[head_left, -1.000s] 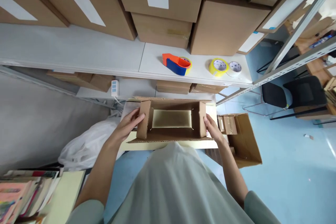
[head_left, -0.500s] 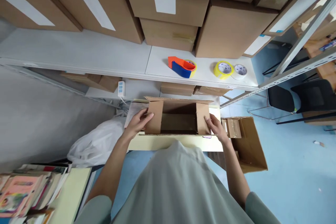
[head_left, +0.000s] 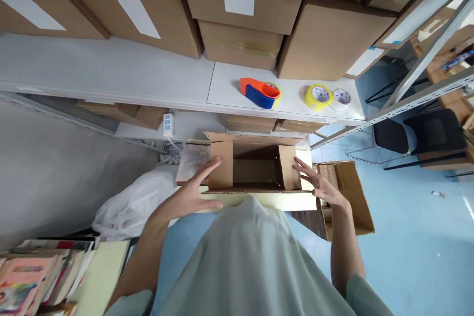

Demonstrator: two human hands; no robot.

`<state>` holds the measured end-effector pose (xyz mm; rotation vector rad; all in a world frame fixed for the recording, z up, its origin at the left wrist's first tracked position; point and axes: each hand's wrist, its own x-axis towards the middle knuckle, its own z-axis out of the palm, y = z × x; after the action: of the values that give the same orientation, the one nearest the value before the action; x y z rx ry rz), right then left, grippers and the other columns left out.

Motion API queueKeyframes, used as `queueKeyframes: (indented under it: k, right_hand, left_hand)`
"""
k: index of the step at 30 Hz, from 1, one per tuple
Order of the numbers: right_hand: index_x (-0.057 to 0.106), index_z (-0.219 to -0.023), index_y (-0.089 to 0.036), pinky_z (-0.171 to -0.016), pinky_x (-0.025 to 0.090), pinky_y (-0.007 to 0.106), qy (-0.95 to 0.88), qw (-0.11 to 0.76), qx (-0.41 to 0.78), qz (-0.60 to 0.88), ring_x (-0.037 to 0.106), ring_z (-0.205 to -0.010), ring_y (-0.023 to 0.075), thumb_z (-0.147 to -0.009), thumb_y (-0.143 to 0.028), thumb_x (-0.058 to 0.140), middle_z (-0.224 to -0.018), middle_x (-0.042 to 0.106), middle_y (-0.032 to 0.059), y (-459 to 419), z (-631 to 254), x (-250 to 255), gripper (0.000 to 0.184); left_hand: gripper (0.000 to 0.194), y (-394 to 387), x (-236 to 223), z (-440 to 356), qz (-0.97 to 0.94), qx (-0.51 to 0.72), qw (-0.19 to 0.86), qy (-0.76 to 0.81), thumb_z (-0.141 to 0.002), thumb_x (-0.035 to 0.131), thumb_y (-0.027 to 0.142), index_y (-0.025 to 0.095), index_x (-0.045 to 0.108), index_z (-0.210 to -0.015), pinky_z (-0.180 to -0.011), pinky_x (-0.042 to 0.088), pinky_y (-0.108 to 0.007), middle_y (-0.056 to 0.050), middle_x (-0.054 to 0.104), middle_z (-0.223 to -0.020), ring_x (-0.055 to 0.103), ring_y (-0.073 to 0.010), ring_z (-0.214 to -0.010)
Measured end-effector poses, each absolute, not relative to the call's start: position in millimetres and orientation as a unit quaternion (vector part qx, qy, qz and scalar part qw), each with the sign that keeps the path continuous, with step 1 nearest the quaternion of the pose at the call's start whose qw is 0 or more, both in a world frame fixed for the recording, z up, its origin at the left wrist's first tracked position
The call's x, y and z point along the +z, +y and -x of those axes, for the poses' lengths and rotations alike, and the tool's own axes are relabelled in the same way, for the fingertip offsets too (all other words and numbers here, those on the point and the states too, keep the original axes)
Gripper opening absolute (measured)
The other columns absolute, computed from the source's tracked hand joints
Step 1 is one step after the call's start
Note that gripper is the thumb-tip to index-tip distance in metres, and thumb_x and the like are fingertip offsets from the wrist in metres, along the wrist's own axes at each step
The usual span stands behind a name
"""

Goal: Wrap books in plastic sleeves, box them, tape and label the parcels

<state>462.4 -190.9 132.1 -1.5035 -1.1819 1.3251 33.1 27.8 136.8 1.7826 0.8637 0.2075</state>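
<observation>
Cardboard box (head_left: 255, 172) sits between your hands, open side up. Left hand (head_left: 187, 198) and right hand (head_left: 326, 190) spread open at its ends, gripping nothing. End flaps (head_left: 221, 165) folded partly in; far long flap (head_left: 255, 138) open, top unclosed. Tape dispenser (head_left: 259, 96) beyond your hands, unheld.

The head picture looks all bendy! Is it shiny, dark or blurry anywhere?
In the head view, things look stretched near the edges; the open brown cardboard box is shadowy inside; white glare streaks the smooth blue floor at far right; the pink-covered paper book, lower left, looks slightly blurry.
</observation>
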Motion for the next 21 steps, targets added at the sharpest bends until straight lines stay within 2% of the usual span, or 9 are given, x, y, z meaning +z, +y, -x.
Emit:
queueKeyframes:
  k: [3,5,7,9,12,14,17,19,21]
  right_hand:
    - [0.070,-0.159,-0.038,-0.133,0.039,0.072,-0.477,0.371,0.525,0.600,0.033,-0.173,0.0475,-0.064,-0.097,0.088,-0.189,0.031,0.0095,-191,-464,133,0.113]
    - [0.068,-0.161,-0.038,-0.133,0.039,0.072,-0.492,0.352,0.522,0.602,0.032,-0.173,0.0476,-0.062,-0.093,0.092,-0.189,0.032,0.0091,-192,-463,137,0.115]
    - [0.068,-0.161,-0.038,-0.132,0.045,0.069,-0.505,0.343,0.505,0.610,0.038,-0.171,0.0455,-0.075,-0.084,0.092,-0.185,0.042,0.0097,-190,-458,138,0.101]
    - [0.073,-0.155,-0.038,-0.123,0.057,0.061,-0.495,0.354,0.459,0.647,0.054,-0.161,0.0412,-0.094,-0.073,0.084,-0.173,0.058,0.0104,-186,-450,134,0.072]
    - [0.082,-0.136,-0.035,-0.098,0.069,0.048,-0.454,0.379,0.337,0.733,0.073,-0.133,0.0344,-0.102,-0.065,0.076,-0.152,0.072,0.0113,-176,-436,116,0.046]
    - [0.080,-0.137,-0.033,-0.087,0.070,0.044,-0.430,0.387,0.272,0.769,0.075,-0.120,0.0318,-0.099,-0.067,0.078,-0.148,0.070,0.0128,-172,-431,101,0.051]
    - [0.058,-0.165,-0.034,-0.080,0.069,0.043,-0.408,0.400,0.251,0.781,0.073,-0.115,0.0312,-0.096,-0.068,0.081,-0.151,0.066,0.0146,-174,-430,86,0.080]
    - [0.038,-0.178,-0.037,-0.081,0.069,0.044,-0.409,0.408,0.265,0.772,0.072,-0.117,0.0318,-0.096,-0.068,0.081,-0.153,0.066,0.0145,-177,-434,83,0.098]
    - [0.024,-0.183,-0.040,-0.084,0.070,0.046,-0.413,0.411,0.281,0.763,0.072,-0.118,0.0320,-0.095,-0.067,0.082,-0.156,0.065,0.0146,-178,-438,83,0.109]
  left_hand:
    - [0.096,28,129,-45,-0.764,0.123,0.509,0.377,-0.080,0.092,0.066,0.037,0.060,-0.166,-0.138,0.039,-0.057,-0.008,0.053,-0.177,0.046,-0.0400,-0.167]
    - [0.088,32,123,-47,-0.771,0.140,0.488,0.386,-0.081,0.090,0.071,0.035,0.068,-0.158,-0.135,0.044,-0.057,-0.009,0.062,-0.169,0.055,-0.0405,-0.160]
    - [0.078,36,117,-48,-0.770,0.148,0.481,0.391,-0.082,0.087,0.075,0.033,0.076,-0.147,-0.132,0.048,-0.056,-0.010,0.071,-0.158,0.062,-0.0407,-0.152]
    - [0.073,38,108,-50,-0.759,0.168,0.475,0.412,-0.086,0.083,0.078,0.031,0.077,-0.143,-0.127,0.052,-0.055,-0.011,0.078,-0.143,0.068,-0.0399,-0.142]
    - [0.087,38,90,-57,-0.734,0.220,0.438,0.470,-0.087,0.083,0.076,0.029,0.065,-0.158,-0.115,0.060,-0.053,-0.013,0.077,-0.137,0.073,-0.0372,-0.126]
    - [0.108,38,79,-62,-0.724,0.239,0.421,0.491,-0.084,0.088,0.072,0.029,0.046,-0.174,-0.109,0.062,-0.051,-0.016,0.067,-0.153,0.072,-0.0355,-0.125]
    - [0.134,44,73,-68,-0.737,0.249,0.417,0.470,-0.082,0.093,0.066,0.031,0.015,-0.185,-0.118,0.057,-0.052,-0.022,0.037,-0.179,0.062,-0.0390,-0.146]
    - [0.139,51,78,-72,-0.770,0.249,0.395,0.434,-0.083,0.095,0.062,0.030,0.007,-0.185,-0.132,0.044,-0.057,-0.022,0.019,-0.187,0.041,-0.0444,-0.166]
    - [0.135,58,89,-76,-0.808,0.233,0.366,0.398,-0.085,0.095,0.057,0.029,0.011,-0.185,-0.141,0.028,-0.061,-0.021,0.016,-0.189,0.019,-0.0469,-0.176]
